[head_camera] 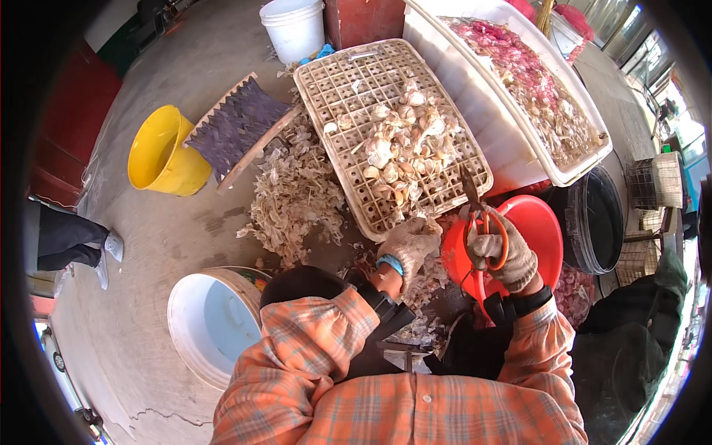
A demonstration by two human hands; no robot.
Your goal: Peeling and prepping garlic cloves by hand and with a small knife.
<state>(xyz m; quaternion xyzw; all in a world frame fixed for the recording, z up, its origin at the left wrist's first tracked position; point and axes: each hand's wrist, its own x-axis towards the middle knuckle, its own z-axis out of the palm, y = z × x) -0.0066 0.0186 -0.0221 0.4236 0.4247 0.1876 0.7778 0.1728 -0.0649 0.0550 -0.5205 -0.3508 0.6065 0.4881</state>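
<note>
My right hand [503, 256], in a knitted work glove, grips scissors [470, 189] with orange handles. Their dark blades point away from me over the near corner of a plastic grid tray [328, 83]. A heap of garlic bulbs and cloves [397, 150] lies on that tray. My left hand [410, 247], also gloved, is curled at the tray's near edge beside the garlic. Its fingertips are turned away, so I cannot tell whether anything is in them. A red plastic basin [542, 236] sits beneath and behind my right hand.
Garlic skins [292, 200] are piled left of the tray. A white tub [478, 105] with garlic and red net stands beyond it. Around me are a white bucket [186, 311], a yellow bucket [194, 172], a woven-seat stool [245, 122] and a black bucket [570, 222]. A person's legs [69, 239] show at left.
</note>
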